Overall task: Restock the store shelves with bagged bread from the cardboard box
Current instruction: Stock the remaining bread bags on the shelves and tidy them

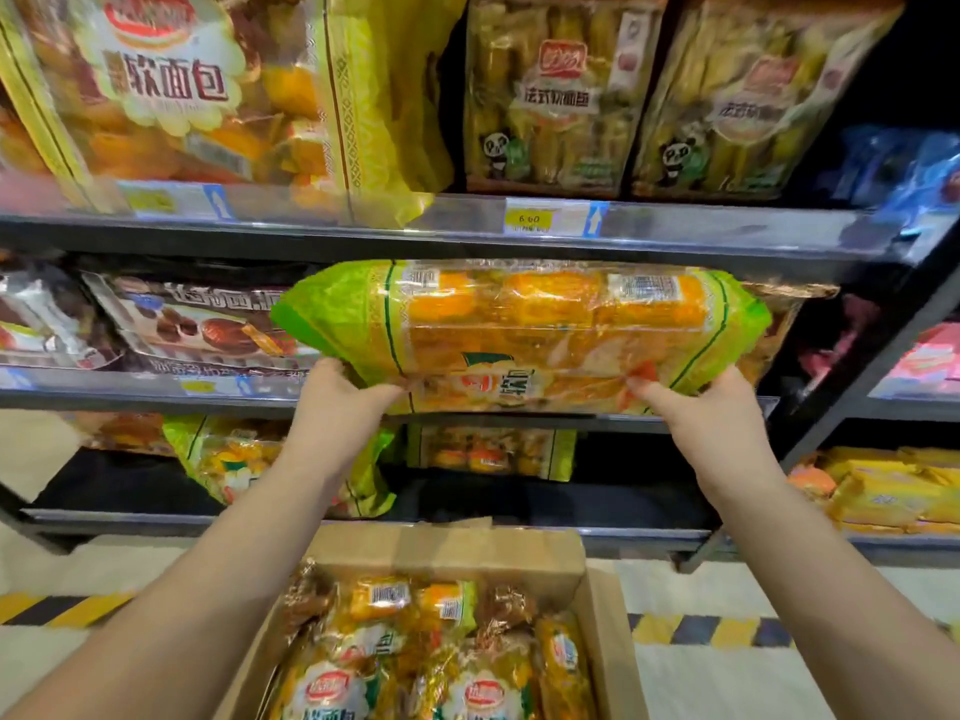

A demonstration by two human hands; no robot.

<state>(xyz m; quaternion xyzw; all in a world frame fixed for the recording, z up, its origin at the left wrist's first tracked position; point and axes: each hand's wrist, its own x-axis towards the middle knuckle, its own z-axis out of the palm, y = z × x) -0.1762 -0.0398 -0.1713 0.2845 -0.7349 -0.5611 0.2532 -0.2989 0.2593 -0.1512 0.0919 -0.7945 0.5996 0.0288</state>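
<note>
1. Bread bag [519, 335] held lengthwise between the two hands, up against the front edge of the middle shelf [130, 394] and just under the upper shelf [363, 236].
2. Clear film over the bag's middle, crinkled lime-green ends, a thin dark green stripe at each; inside, orange-yellow rolls wrapped singly, white barcode labels on some; a red-and-white logo on the face nearest the hands.
3. Left hand [337, 397]: gripping the bag's lower left edge, fingers curled underneath.
4. Right hand [696, 407]: gripping the lower right corner, forefinger laid along the bottom seam.
5. Below the hands, between the forearms: open cardboard box [441, 550] on the floor [727, 683], packed with more bags of the same look.
6. Above the hands: upright bread bags on the upper shelf, a yellow price tag [530, 219] on its edge.
7. Left of the left hand: dark brown-printed bags [197, 324] lying flat on the middle shelf.
8. Under the hands: lower shelf [467, 522], a few green-ended bags on it.
</note>
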